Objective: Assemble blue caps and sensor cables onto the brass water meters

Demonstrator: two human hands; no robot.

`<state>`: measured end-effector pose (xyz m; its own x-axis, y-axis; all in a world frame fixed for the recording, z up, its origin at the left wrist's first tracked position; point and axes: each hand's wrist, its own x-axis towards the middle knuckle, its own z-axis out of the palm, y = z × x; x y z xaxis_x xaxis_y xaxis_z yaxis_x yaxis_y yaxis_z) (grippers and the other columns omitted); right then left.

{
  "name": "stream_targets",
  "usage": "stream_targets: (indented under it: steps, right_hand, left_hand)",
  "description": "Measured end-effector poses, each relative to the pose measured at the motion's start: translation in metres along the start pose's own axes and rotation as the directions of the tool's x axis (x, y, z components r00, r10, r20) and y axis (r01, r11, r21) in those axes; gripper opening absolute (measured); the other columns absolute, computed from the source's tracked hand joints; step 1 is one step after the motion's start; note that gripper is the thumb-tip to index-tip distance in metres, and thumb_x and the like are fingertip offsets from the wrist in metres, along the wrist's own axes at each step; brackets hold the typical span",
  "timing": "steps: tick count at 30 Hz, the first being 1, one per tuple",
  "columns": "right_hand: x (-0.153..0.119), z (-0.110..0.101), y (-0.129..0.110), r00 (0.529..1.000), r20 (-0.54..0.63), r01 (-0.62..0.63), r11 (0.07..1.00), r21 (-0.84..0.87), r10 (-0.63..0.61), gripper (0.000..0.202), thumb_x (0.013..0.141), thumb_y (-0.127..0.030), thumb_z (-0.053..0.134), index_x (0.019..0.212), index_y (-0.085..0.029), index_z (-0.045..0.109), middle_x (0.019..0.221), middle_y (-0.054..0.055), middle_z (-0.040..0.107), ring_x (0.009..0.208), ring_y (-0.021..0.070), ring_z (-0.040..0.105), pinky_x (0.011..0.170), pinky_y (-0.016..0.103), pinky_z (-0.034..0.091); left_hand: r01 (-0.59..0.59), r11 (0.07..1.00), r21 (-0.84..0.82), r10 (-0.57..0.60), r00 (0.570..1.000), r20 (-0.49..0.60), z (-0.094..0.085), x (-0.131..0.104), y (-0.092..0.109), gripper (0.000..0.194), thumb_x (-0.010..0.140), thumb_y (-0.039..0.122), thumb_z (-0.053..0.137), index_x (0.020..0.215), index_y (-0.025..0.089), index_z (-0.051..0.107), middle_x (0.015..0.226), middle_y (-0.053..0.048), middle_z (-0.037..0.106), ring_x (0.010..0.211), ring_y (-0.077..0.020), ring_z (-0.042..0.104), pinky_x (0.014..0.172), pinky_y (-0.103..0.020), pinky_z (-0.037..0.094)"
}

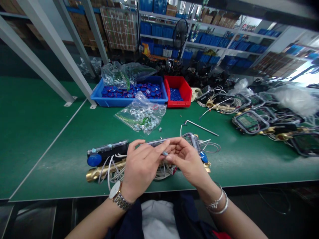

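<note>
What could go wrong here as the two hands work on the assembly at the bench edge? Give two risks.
1. The white wires loop loosely under the left hand and right hand; a finger could snag and tug one.
2. The assembly with its brass fitting lies close to the green bench edge, so a nudge might tip it off.

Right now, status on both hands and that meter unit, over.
Left hand and right hand both pinching the meter assembly at the bench edge. White cable coiled beneath. Hex key and screw bag lie behind, clear.
</note>
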<state>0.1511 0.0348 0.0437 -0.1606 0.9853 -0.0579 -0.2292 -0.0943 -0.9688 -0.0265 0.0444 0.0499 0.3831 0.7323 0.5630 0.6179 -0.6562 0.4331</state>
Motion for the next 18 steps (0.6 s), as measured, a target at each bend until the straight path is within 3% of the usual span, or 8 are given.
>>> stream_targets:
  steps: [2, 4, 6, 8, 10, 12, 14, 18]
  right_hand:
    - [-0.001, 0.002, -0.001, 0.996, -0.021, 0.08, 0.979, -0.185, -0.085, 0.041, 0.084, -0.028, 0.077, 0.118, -0.025, 0.054, 0.095, 0.001, 0.064, 0.084, 0.0141, 0.061, 0.075, 0.028, 0.052]
    - [-0.002, 0.001, -0.003, 0.965, 0.034, 0.243, 0.833, -0.498, -0.261, 0.03, 0.092, -0.028, 0.067, 0.118, -0.025, 0.052, 0.101, 0.004, 0.063, 0.088, 0.017, 0.059, 0.078, 0.033, 0.051]
    - [-0.003, -0.003, -0.005, 0.885, 0.222, 0.413, 0.469, -0.781, -0.41, 0.013, 0.099, -0.024, 0.054, 0.112, -0.022, 0.056, 0.106, 0.008, 0.062, 0.094, 0.0203, 0.056, 0.083, 0.037, 0.048]
    - [-0.002, -0.006, -0.009, 0.806, 0.414, 0.488, 0.079, -0.869, -0.422, 0.016, 0.101, -0.021, 0.044, 0.103, -0.021, 0.06, 0.106, 0.009, 0.062, 0.095, 0.0222, 0.052, 0.082, 0.038, 0.044]
    - [-0.001, -0.008, -0.014, 0.777, 0.501, 0.488, -0.138, -0.862, -0.381, 0.021, 0.102, -0.021, 0.041, 0.098, -0.021, 0.062, 0.102, 0.008, 0.062, 0.09, 0.0219, 0.05, 0.076, 0.037, 0.041]
    - [0.001, -0.008, -0.018, 0.769, 0.524, 0.48, -0.211, -0.852, -0.367, 0.02, 0.102, -0.024, 0.042, 0.096, -0.022, 0.062, 0.099, 0.007, 0.061, 0.089, 0.022, 0.048, 0.073, 0.036, 0.039]
    - [0.002, -0.006, -0.02, 0.765, 0.524, 0.482, -0.208, -0.851, -0.374, 0.019, 0.101, -0.024, 0.043, 0.094, -0.021, 0.061, 0.099, 0.007, 0.06, 0.092, 0.0227, 0.048, 0.076, 0.036, 0.039]
    - [0.007, 0.002, -0.02, 0.821, 0.408, 0.43, -0.037, -0.902, -0.399, 0.019, 0.099, -0.021, 0.043, 0.087, -0.017, 0.058, 0.096, 0.008, 0.059, 0.097, 0.0216, 0.047, 0.09, 0.038, 0.041]
  left_hand:
    - [-0.038, 0.995, 0.089, 0.037, 0.999, 0.016, -0.004, 0.004, 0.001, 0.028, 0.094, 0.019, 0.064, 0.12, 0.03, 0.066, 0.082, 0.004, 0.074, 0.082, -0.0178, 0.066, 0.101, -0.047, 0.032]
    - [-0.026, 0.994, 0.109, 0.029, 0.999, -0.025, -0.008, 0.007, 0.001, 0.022, 0.093, 0.02, 0.065, 0.112, 0.03, 0.069, 0.081, 0.004, 0.074, 0.082, -0.018, 0.066, 0.102, -0.048, 0.03]
    - [-0.011, 0.997, 0.078, 0.013, 0.999, -0.034, -0.01, 0.01, -0.001, 0.017, 0.092, 0.019, 0.065, 0.105, 0.028, 0.07, 0.084, 0.004, 0.075, 0.081, -0.0172, 0.066, 0.102, -0.048, 0.031]
    - [-0.029, 0.999, 0.041, 0.029, 1.0, 0.001, -0.01, 0.011, -0.005, 0.013, 0.092, 0.019, 0.063, 0.1, 0.027, 0.07, 0.083, 0.003, 0.075, 0.08, -0.0169, 0.066, 0.104, -0.047, 0.032]
    - [-0.073, 0.997, 0.02, 0.071, 0.996, 0.059, -0.009, 0.012, -0.012, 0.013, 0.094, 0.021, 0.06, 0.101, 0.027, 0.07, 0.084, 0.003, 0.075, 0.081, -0.0178, 0.067, 0.103, -0.047, 0.032]
    - [-0.118, 0.993, 0.023, 0.115, 0.989, 0.091, -0.008, 0.012, -0.019, 0.017, 0.095, 0.025, 0.056, 0.105, 0.029, 0.07, 0.087, 0.002, 0.076, 0.084, -0.0197, 0.067, 0.099, -0.046, 0.032]
    - [-0.163, 0.985, 0.048, 0.158, 0.983, 0.088, -0.007, 0.011, -0.026, 0.02, 0.096, 0.027, 0.054, 0.107, 0.031, 0.071, 0.089, 0.002, 0.076, 0.087, -0.0223, 0.066, 0.093, -0.046, 0.033]
    - [-0.18, 0.983, 0.037, 0.183, 0.98, -0.077, -0.001, 0.005, -0.039, 0.022, 0.092, 0.026, 0.059, 0.108, 0.031, 0.073, 0.087, -0.003, 0.076, 0.091, -0.0287, 0.063, 0.091, -0.047, 0.035]
